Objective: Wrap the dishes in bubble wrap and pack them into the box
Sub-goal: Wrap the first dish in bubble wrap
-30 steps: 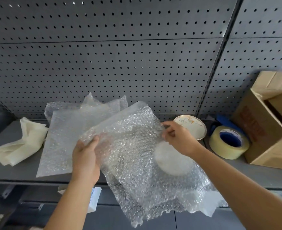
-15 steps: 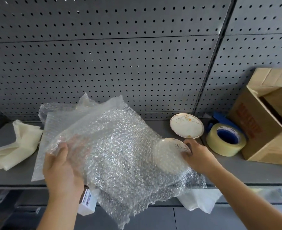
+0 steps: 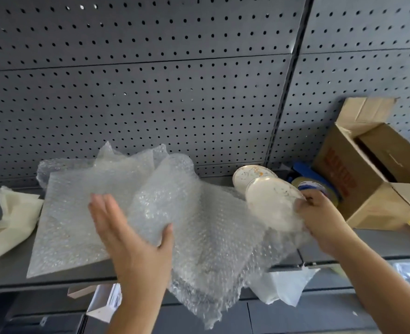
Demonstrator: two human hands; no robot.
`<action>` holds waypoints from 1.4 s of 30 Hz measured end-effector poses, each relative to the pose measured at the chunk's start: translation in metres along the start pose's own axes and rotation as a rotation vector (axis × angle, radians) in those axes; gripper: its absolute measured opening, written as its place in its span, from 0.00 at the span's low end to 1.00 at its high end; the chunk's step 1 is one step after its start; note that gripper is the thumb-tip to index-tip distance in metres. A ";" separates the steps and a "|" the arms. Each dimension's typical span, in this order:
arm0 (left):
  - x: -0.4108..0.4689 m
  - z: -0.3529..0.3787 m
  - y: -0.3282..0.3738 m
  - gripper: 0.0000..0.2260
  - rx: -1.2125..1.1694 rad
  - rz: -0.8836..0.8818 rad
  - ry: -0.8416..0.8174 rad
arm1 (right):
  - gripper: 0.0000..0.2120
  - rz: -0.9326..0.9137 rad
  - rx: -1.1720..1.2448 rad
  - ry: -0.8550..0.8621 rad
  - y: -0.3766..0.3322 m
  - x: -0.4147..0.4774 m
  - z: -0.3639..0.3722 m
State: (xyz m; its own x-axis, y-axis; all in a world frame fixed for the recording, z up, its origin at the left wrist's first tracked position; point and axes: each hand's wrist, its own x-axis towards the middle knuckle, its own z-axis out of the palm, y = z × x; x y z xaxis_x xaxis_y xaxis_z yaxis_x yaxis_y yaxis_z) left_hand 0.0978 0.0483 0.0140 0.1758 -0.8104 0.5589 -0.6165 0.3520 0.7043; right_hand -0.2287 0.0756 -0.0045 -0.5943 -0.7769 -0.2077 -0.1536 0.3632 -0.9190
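Note:
My right hand [image 3: 319,220] grips a small white plate [image 3: 272,203] by its right rim, tilted, together with the right end of a bubble wrap sheet [image 3: 199,227]. My left hand [image 3: 129,235] lies on the sheet's left part, fingers spread on top and thumb tucked under a fold. The sheet drapes over the shelf's front edge. A second white plate with a gold pattern [image 3: 247,172] rests on the shelf behind the held one. The open cardboard box [image 3: 358,189] stands at the right.
More bubble wrap sheets [image 3: 74,208] lie flat on the grey shelf [image 3: 6,271]. Folded cream foam [image 3: 11,220] sits at the left. A tape roll [image 3: 319,186] lies between plates and box. A pegboard wall [image 3: 151,92] backs the shelf.
My right hand has lifted the plate out to the right, clear of the wrap's top. My left hand has shifted right and flattened onto the sheet, which now spreads wider.

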 end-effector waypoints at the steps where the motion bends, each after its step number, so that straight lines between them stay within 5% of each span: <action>1: 0.005 0.001 -0.004 0.56 0.057 0.054 0.027 | 0.09 0.000 0.021 0.051 0.000 0.001 -0.004; 4: 0.024 0.002 -0.010 0.55 0.124 0.126 0.087 | 0.14 -0.018 0.045 0.124 -0.001 0.002 -0.008; 7: 0.025 0.005 -0.005 0.43 0.236 0.353 0.033 | 0.14 0.018 0.074 0.124 0.000 0.001 0.000; 12: -0.011 0.012 -0.008 0.21 0.594 0.680 -0.423 | 0.11 0.010 0.134 0.152 -0.001 -0.005 0.012; 17: -0.042 0.035 -0.007 0.46 0.611 0.793 -0.722 | 0.12 -0.001 0.144 0.162 -0.003 -0.004 0.016; 21: -0.058 0.064 -0.004 0.43 0.658 0.702 -0.748 | 0.14 -0.008 0.156 0.170 -0.004 -0.004 0.021; 27: -0.059 0.078 0.004 0.09 0.453 0.620 -0.649 | 0.10 -0.053 0.147 0.236 -0.012 -0.006 0.013; 32: -0.047 0.084 0.010 0.16 0.418 0.461 -0.654 | 0.09 -0.197 0.052 0.359 -0.031 -0.019 -0.011; 36: -0.043 0.093 0.016 0.10 0.225 0.244 -0.649 | 0.08 -0.370 0.027 0.458 -0.051 -0.031 -0.033; 38: -0.042 0.094 0.025 0.06 0.090 0.118 -0.709 | 0.11 -0.369 0.098 0.449 -0.059 -0.034 -0.041; 42: -0.045 0.098 0.039 0.16 -0.002 0.048 -0.842 | 0.07 -0.318 0.122 0.389 -0.058 -0.034 -0.041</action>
State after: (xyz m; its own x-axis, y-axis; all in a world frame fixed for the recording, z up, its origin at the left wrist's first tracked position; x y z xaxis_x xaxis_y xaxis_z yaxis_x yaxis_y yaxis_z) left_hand -0.0093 0.0529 -0.0260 -0.4822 -0.8728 0.0757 -0.6070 0.3951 0.6895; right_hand -0.2318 0.1021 0.0699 -0.7865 -0.5816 0.2076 -0.2952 0.0590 -0.9536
